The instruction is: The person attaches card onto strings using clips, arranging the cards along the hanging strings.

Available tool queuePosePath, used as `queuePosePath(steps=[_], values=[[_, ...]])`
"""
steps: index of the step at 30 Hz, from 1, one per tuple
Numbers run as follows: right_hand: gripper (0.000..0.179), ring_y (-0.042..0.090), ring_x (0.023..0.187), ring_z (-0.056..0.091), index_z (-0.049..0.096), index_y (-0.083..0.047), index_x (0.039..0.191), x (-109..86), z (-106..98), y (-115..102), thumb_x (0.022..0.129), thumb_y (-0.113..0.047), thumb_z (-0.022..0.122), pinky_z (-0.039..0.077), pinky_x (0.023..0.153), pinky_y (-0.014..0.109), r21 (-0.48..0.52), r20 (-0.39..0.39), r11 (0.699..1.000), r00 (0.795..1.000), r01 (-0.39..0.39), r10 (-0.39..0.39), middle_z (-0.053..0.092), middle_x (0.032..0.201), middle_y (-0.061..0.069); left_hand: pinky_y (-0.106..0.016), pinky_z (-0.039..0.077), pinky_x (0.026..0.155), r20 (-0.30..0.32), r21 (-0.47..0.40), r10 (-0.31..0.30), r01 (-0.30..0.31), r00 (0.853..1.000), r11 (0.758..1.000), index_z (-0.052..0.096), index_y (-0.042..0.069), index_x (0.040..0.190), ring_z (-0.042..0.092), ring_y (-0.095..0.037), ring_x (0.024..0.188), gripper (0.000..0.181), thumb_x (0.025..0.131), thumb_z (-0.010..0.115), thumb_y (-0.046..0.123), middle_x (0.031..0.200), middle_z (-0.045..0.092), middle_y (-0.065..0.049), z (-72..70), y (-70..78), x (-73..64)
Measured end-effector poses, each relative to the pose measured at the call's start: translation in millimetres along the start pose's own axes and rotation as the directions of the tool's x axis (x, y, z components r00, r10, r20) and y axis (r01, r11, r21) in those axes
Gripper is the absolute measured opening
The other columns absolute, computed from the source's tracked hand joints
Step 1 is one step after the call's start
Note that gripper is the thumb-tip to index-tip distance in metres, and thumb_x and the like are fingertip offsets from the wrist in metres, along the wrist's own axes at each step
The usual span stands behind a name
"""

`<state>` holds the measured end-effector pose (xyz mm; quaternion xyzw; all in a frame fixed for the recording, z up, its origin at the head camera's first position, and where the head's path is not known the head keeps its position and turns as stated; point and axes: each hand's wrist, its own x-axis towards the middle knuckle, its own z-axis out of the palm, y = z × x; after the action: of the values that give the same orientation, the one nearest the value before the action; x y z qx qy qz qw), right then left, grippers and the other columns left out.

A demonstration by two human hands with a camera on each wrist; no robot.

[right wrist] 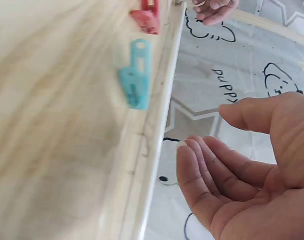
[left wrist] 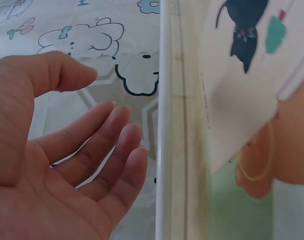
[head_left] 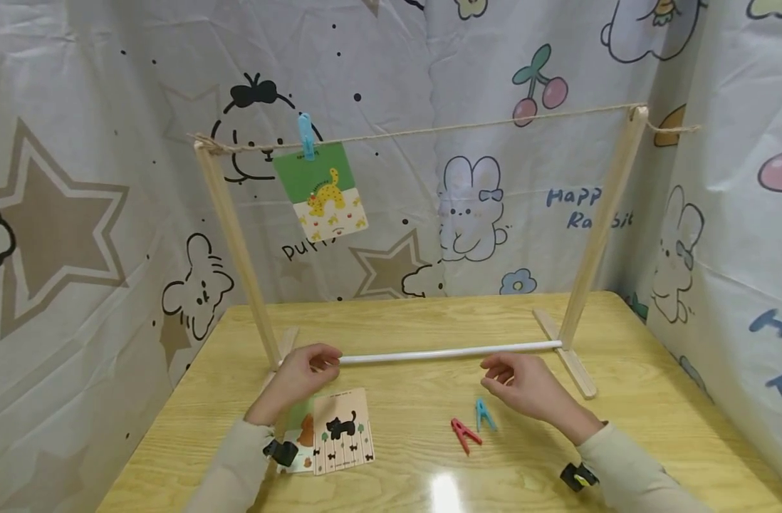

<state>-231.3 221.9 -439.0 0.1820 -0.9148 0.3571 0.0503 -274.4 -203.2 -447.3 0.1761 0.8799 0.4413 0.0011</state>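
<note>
My left hand [head_left: 308,374] hovers over the table's left part with loosely bent fingers and nothing in them. Below it lie two overlapping cards: one with a black cat [head_left: 342,431], and a green one with a brown animal [head_left: 305,431] partly covered by it. My right hand [head_left: 522,385], fingers also relaxed and holding nothing, is above and right of a blue clothespin [head_left: 484,415] and a red clothespin [head_left: 466,434]. A green card with a yellow spotted cat [head_left: 327,196] hangs from the twine [head_left: 429,130] by another blue clothespin [head_left: 306,135].
Two wooden posts, left [head_left: 237,249] and right [head_left: 602,228], stand on flat wooden feet and carry the twine. A white rod [head_left: 442,353] joins them low down. Behind the wooden table [head_left: 416,413] hangs a printed curtain [head_left: 391,64].
</note>
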Motion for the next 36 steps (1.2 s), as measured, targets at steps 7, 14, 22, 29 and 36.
queuePosePath(steps=[7,14,22,29,36], values=[[0.029,0.006,0.079,0.065,0.073,-0.004,0.111,-4.7,8,17,0.094,-0.027,0.078,0.054,0.069,0.026,-0.03,0.116,0.999,0.993,-0.03,0.033,0.071,0.09,-0.006,-0.031,0.055,0.077,0.073,0.024,-0.021,0.02,0.997,1.0,0.069,0.002,0.123,0.066,-0.021,0.098,0.03,0.097,0.073,0.016,0.115,0.071,-0.014,-3.3,-10.4,-6.9],[0.033,0.009,0.077,0.064,0.074,-0.006,0.107,-13.5,15,24,0.092,-0.035,0.08,0.053,0.067,0.027,-0.024,0.214,0.994,0.971,-0.106,0.109,0.07,0.087,-0.005,-0.031,0.056,0.079,0.133,0.019,-0.019,0.017,0.991,1.0,0.069,0.0,0.123,0.066,-0.022,0.099,0.034,0.096,0.075,0.019,0.117,0.071,-0.016,-6.8,-18.9,-12.9],[0.029,0.009,0.073,0.061,0.074,-0.01,0.1,-18.4,24,22,0.091,-0.036,0.081,0.051,0.064,0.027,-0.001,0.246,0.993,0.962,-0.12,0.116,0.067,0.083,-0.007,-0.031,0.055,0.08,0.186,0.025,-0.072,0.069,0.98,0.997,0.07,0.003,0.125,0.065,-0.022,0.099,0.034,0.095,0.075,0.017,0.117,0.071,-0.012,-7.6,-25.8,-21.0],[0.027,0.011,0.067,0.058,0.071,-0.014,0.09,-16.7,24,20,0.088,-0.038,0.083,0.048,0.059,0.027,-0.021,0.225,0.99,0.964,-0.139,0.14,0.064,0.077,-0.006,-0.027,0.054,0.08,0.2,0.027,-0.014,0.009,0.98,1.0,0.07,0.001,0.123,0.064,-0.02,0.096,0.036,0.092,0.078,0.016,0.114,0.072,-0.011,-8.2,-32.7,-18.2],[0.026,0.009,0.065,0.058,0.071,-0.015,0.088,-14.4,20,19,0.087,-0.038,0.084,0.048,0.059,0.026,-0.042,0.208,0.993,0.971,-0.11,0.117,0.063,0.075,-0.008,-0.026,0.054,0.079,0.196,0.047,-0.01,0.001,0.981,0.999,0.071,0.002,0.12,0.064,-0.017,0.093,0.035,0.09,0.08,0.017,0.111,0.072,-0.009,-10.1,-35.1,-14.5]])
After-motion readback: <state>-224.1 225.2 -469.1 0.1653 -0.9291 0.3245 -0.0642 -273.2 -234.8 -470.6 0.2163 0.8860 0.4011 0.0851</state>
